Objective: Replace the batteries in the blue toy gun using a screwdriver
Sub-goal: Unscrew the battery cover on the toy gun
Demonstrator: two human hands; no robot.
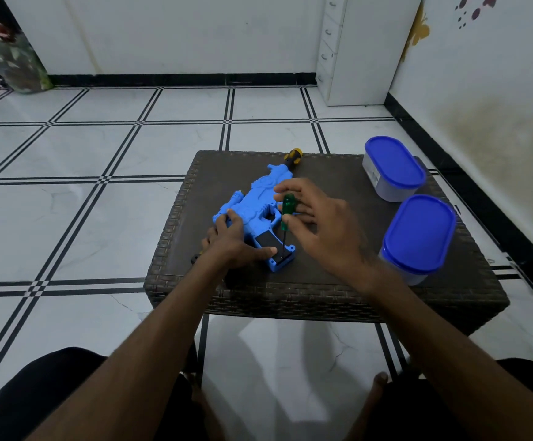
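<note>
Two blue-lidded tubs (418,240) — right of gun (255,202)

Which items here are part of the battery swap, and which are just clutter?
In use:
- blue toy gun, pressed down by the left hand
- green screwdriver, upright in the right hand, tip at the grip's base

Lying about:
- yellow-and-black screwdriver behind the gun
- two blue-lidded containers
</note>
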